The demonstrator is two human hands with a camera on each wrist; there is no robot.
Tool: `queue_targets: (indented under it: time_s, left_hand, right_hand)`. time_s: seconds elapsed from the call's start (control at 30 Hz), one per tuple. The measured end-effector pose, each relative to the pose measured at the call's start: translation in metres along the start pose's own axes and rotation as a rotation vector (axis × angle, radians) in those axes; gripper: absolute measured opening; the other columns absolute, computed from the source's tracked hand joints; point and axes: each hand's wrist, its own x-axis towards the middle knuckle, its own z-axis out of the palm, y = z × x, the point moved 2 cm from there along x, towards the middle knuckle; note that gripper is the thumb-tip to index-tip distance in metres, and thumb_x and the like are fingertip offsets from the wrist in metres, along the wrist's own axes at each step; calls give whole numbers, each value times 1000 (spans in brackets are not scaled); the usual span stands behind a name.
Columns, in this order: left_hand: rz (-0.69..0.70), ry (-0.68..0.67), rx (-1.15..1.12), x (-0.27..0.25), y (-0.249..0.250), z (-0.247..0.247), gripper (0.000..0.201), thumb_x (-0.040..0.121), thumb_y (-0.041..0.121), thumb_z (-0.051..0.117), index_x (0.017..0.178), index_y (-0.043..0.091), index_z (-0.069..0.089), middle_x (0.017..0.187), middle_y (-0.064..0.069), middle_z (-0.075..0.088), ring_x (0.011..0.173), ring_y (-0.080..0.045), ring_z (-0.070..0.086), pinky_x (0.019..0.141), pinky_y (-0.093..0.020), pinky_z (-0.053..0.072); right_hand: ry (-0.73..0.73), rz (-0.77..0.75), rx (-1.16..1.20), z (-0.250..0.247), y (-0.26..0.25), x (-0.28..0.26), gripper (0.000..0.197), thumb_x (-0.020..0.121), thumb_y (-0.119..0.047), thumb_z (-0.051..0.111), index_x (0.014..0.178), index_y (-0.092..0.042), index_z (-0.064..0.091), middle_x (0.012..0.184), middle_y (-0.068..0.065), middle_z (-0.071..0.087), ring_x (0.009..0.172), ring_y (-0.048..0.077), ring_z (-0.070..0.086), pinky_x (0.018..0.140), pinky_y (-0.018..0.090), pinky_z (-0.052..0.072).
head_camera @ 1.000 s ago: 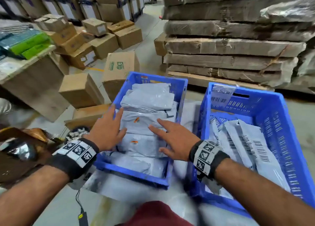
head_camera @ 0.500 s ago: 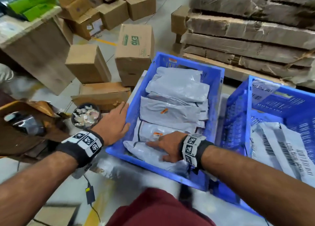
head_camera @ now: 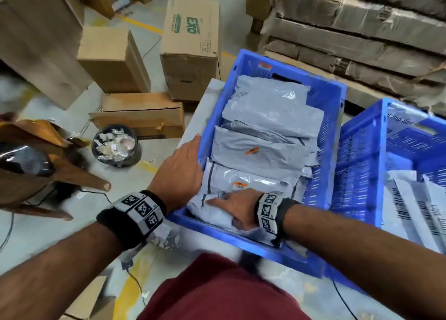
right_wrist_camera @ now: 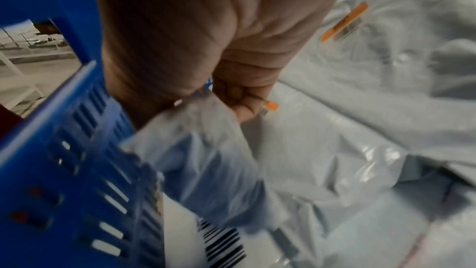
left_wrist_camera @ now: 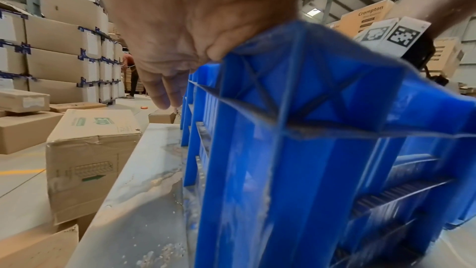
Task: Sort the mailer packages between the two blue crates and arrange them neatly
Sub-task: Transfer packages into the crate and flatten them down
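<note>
The right hand [head_camera: 237,207] lies inside the near end of the left blue crate [head_camera: 334,136], its fingers curled round the edge of the nearest grey mailer package [head_camera: 212,214]; the right-wrist view shows that grip [right_wrist_camera: 231,80] pinching crumpled grey plastic against the crate's slotted near wall, with a barcode label [right_wrist_camera: 221,246] just below. The left hand [head_camera: 179,172] rests on the crate's left rim near the front corner, fingers laid straight along the edge and thumb outside, which the left-wrist view confirms as an unclenched hold [left_wrist_camera: 195,27] over the blue rim [left_wrist_camera: 296,80]. Beyond the held mailer, the left crate carries a row of overlapping grey mailers, two of them with small orange stickers [head_camera: 252,151]. The right blue crate [head_camera: 357,165] stands just beside it and holds white mailers with barcodes [head_camera: 410,206]. Both crates sit on a pale bench [left_wrist_camera: 144,180]. On the floor to the left are cardboard boxes [head_camera: 190,44] and a small black bin of paper scraps [head_camera: 114,146]. Compared with half a second ago, the right hand has stayed on the same near mailer and the left hand on the same rim, while the camera has tilted further down and left.
</note>
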Motion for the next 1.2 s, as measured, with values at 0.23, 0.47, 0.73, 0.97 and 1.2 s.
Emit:
queue_targets:
  time_s: [0.23, 0.47, 0.73, 0.97, 1.2]
  left_hand:
    - [-6, -3, -38, 0, -2, 0, 74, 92, 33, 29, 158, 3, 18, 152, -17, 41, 131, -32, 47, 107, -47, 42]
    - [-12, 7, -64, 0, -3, 1, 73, 92, 32, 33, 159, 6, 16, 154, -14, 39, 133, -30, 46, 109, -46, 41]
    - [10, 12, -30, -2, -1, -1, 71, 95, 33, 32, 159, 7, 15, 153, -14, 40, 130, -29, 47, 109, -43, 40]
    - [-4, 9, -19, -1, -1, 0, 71, 94, 33, 32, 159, 7, 17, 149, -14, 44, 125, -31, 50, 104, -46, 43]
    - [-8, 3, -8, -3, 0, -1, 71, 95, 33, 30, 159, 8, 15, 145, -13, 45, 120, -29, 51, 101, -46, 45]
  right_hand:
    - [223, -30, -20, -50, 23, -58, 72, 77, -24, 64, 142, -32, 34, 124, 1, 51, 101, 30, 59, 69, 37, 48]
    - [660, 24, -199, -54, 46, -101, 28, 86, -21, 56, 113, -18, 51, 97, 8, 54, 74, 32, 57, 48, 38, 48]
    - [476, 240, -74, -19, 54, -89, 77, 74, -35, 80, 142, -26, 46, 142, 17, 43, 111, 35, 55, 81, 43, 53]
    - [443, 316, 59, -21, 67, -93, 89, 78, -59, 69, 152, -26, 33, 141, 13, 44, 124, 34, 48, 102, 43, 45]
    - [472, 350, -10, -37, 56, -96, 69, 83, -58, 63, 141, -23, 46, 134, 10, 47, 113, 30, 52, 86, 41, 49]
